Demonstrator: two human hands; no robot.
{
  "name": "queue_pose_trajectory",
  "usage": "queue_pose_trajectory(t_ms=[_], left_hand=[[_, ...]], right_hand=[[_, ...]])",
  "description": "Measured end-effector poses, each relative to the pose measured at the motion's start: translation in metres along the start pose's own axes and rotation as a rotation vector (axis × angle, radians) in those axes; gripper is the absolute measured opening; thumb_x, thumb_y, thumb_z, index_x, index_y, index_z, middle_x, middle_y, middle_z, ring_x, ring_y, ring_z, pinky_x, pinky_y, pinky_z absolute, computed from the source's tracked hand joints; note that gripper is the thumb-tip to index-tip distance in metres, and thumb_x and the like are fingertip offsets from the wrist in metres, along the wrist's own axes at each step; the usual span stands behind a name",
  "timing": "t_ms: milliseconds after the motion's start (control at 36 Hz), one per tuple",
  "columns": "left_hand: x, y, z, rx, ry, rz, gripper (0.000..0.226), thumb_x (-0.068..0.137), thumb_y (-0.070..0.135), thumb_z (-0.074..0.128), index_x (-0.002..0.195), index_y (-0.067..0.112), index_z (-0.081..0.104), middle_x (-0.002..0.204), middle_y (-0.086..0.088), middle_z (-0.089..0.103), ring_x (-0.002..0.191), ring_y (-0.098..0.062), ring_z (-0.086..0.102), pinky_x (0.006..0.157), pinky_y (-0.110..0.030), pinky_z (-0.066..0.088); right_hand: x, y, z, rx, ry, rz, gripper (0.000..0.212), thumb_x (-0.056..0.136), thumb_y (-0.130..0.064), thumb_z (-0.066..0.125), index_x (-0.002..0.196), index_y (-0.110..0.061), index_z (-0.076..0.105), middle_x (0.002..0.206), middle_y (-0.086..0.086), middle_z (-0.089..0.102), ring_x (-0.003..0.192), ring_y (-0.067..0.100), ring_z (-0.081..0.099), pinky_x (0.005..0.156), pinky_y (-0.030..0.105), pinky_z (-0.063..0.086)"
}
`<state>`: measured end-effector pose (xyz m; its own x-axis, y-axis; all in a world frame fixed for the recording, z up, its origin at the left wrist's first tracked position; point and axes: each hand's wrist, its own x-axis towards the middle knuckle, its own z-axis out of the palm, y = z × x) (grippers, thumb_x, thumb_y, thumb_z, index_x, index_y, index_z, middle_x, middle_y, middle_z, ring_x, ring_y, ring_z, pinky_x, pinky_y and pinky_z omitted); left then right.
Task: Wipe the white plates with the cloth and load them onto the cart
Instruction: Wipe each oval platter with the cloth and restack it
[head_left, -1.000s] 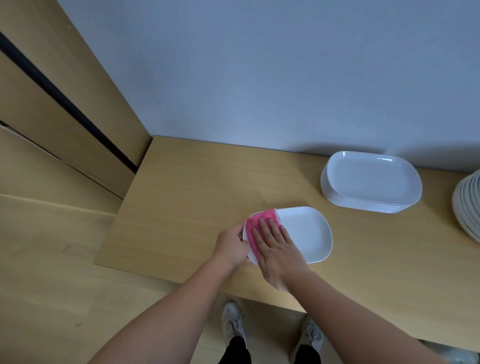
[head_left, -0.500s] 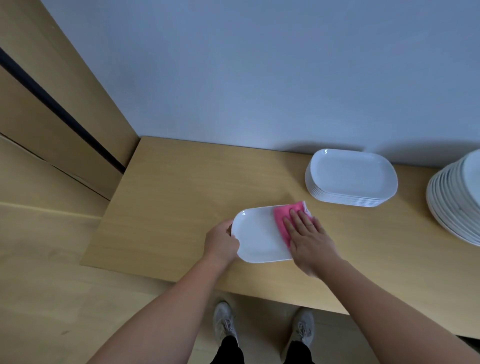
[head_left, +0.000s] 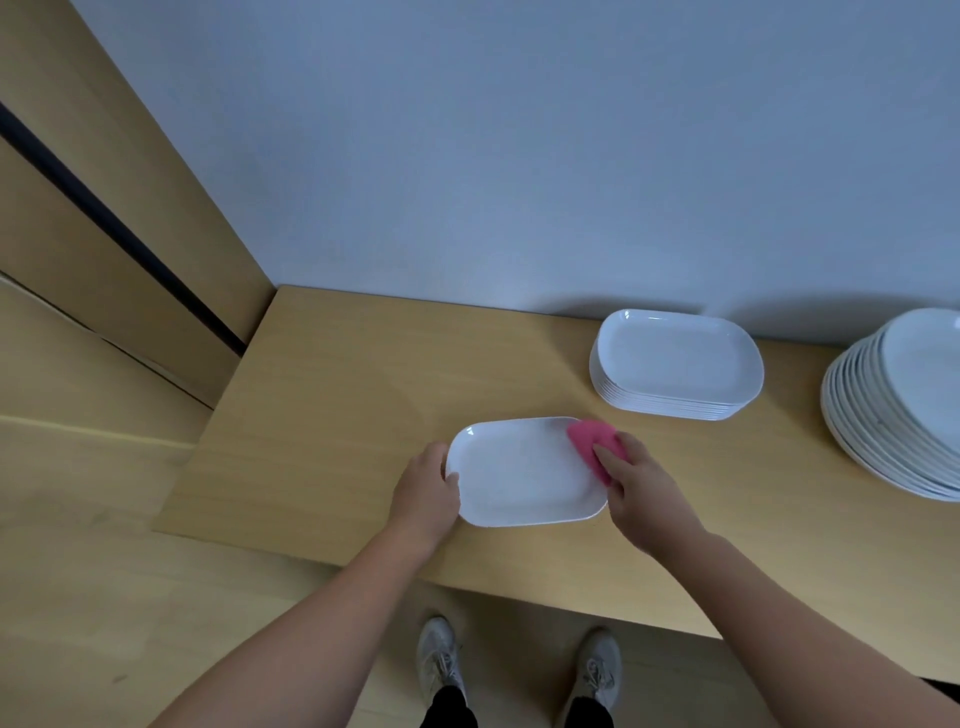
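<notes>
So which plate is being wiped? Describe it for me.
On the wooden table by the grey wall, look near the front edge, between left hand and right hand. The lone white rectangular plate lies there, pink cloth on its right end; the other plates sit stacked further back.

I see a plain white plate (head_left: 524, 473), a pink cloth (head_left: 592, 441), a white stack of plates (head_left: 675, 364), another white stack (head_left: 893, 405), a pale wood-grain table (head_left: 337, 415), a blue-grey wall (head_left: 519, 156) and grey shoes (head_left: 439, 660).

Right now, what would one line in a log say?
step: wiping | left hand: grips plate edge | right hand: holds pink cloth on plate's right end | loading: not yet
</notes>
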<state>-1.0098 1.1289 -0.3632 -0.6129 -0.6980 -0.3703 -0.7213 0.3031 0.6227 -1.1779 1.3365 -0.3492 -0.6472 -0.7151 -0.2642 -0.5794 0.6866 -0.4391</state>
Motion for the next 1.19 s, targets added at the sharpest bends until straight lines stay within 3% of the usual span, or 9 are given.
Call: queue_pose_trajectory(t_ms=[167, 333, 417, 472, 528, 611, 722, 917, 1194], left_hand=[[-0.006, -0.023, -0.004, 0.486, -0.096, 0.313, 0.049, 0.091, 0.013, 0.048, 0.139, 0.024, 0.050, 0.155, -0.003, 0.027, 0.142, -0.026, 0.027, 0.109, -0.035, 0.032], [-0.002, -0.025, -0.001, 0.628, -0.166, 0.531, 0.045, 0.096, 0.012, 0.041, 0.138, 0.024, 0.053, 0.162, -0.001, 0.019, 0.151, -0.018, 0.007, 0.119, -0.027, -0.002], [-0.005, -0.016, -0.004, 0.640, -0.196, 0.615, 0.034, 0.096, 0.011, 0.053, 0.126, 0.019, 0.065, 0.151, -0.001, 0.044, 0.145, -0.019, 0.030, 0.119, -0.026, 0.015], [-0.009, -0.013, -0.006, 0.587, -0.117, 0.732, 0.030, 0.068, 0.002, 0.084, 0.094, 0.015, 0.079, 0.118, -0.004, 0.071, 0.115, -0.025, 0.065, 0.097, -0.034, 0.050], [-0.012, -0.014, -0.007, 0.522, -0.104, 0.784, 0.029, 0.061, -0.003, 0.086, 0.086, 0.010, 0.079, 0.104, -0.008, 0.075, 0.100, -0.030, 0.071, 0.086, -0.041, 0.056], [-0.013, -0.011, -0.010, 0.472, -0.113, 0.685, 0.027, 0.100, 0.014, 0.051, 0.120, 0.008, 0.068, 0.134, -0.007, 0.061, 0.134, -0.022, 0.048, 0.114, -0.027, 0.025], [-0.022, 0.001, -0.022, 0.215, -0.095, 0.576, 0.033, 0.099, 0.030, 0.045, 0.107, 0.008, 0.068, 0.107, -0.007, 0.069, 0.105, -0.026, 0.061, 0.087, -0.030, 0.044], [-0.019, 0.009, -0.044, 0.038, 0.023, 0.478, 0.013, 0.097, 0.012, 0.052, 0.088, 0.007, 0.060, 0.073, -0.003, 0.056, 0.069, -0.024, 0.049, 0.062, -0.029, 0.032], [-0.003, 0.009, -0.062, -0.555, -0.124, 0.013, 0.021, 0.098, 0.011, 0.049, 0.102, 0.023, 0.066, 0.103, -0.003, 0.071, 0.100, -0.021, 0.068, 0.084, -0.039, 0.059]], right_hand=[[-0.012, 0.006, -0.014, 0.028, 0.027, -0.098, 0.048, 0.092, -0.003, 0.050, 0.138, -0.015, 0.053, 0.153, 0.010, 0.031, 0.130, 0.034, 0.044, 0.104, 0.039, 0.040], [-0.020, 0.000, -0.010, 0.059, 0.043, -0.124, 0.047, 0.089, 0.001, 0.052, 0.134, -0.013, 0.057, 0.153, 0.010, 0.032, 0.131, 0.034, 0.043, 0.105, 0.039, 0.040], [-0.024, -0.001, -0.012, 0.069, 0.056, -0.116, 0.047, 0.088, 0.002, 0.053, 0.133, -0.012, 0.058, 0.152, 0.011, 0.034, 0.131, 0.035, 0.044, 0.105, 0.039, 0.040], [-0.026, -0.003, -0.015, 0.080, 0.079, -0.113, 0.047, 0.088, 0.003, 0.053, 0.133, -0.012, 0.058, 0.152, 0.011, 0.034, 0.130, 0.035, 0.044, 0.106, 0.039, 0.039], [-0.029, -0.006, -0.021, 0.090, 0.114, -0.117, 0.048, 0.088, 0.004, 0.053, 0.133, -0.011, 0.057, 0.152, 0.011, 0.035, 0.131, 0.036, 0.044, 0.106, 0.039, 0.039], [-0.030, -0.015, -0.030, 0.126, 0.186, -0.132, 0.050, 0.086, 0.008, 0.054, 0.133, -0.009, 0.057, 0.152, 0.015, 0.035, 0.133, 0.037, 0.042, 0.106, 0.043, 0.039], [-0.030, -0.035, -0.038, 0.174, 0.277, -0.173, 0.052, 0.085, 0.012, 0.053, 0.133, -0.008, 0.057, 0.151, 0.015, 0.035, 0.135, 0.036, 0.040, 0.106, 0.043, 0.040], [-0.026, -0.068, -0.041, 0.194, 0.303, -0.255, 0.054, 0.085, 0.013, 0.052, 0.135, -0.007, 0.055, 0.153, 0.015, 0.030, 0.136, 0.034, 0.039, 0.106, 0.044, 0.040], [-0.008, -0.101, -0.009, 0.134, 0.194, -0.288, 0.054, 0.089, 0.004, 0.052, 0.139, -0.014, 0.050, 0.156, 0.013, 0.026, 0.134, 0.037, 0.038, 0.106, 0.039, 0.036]])
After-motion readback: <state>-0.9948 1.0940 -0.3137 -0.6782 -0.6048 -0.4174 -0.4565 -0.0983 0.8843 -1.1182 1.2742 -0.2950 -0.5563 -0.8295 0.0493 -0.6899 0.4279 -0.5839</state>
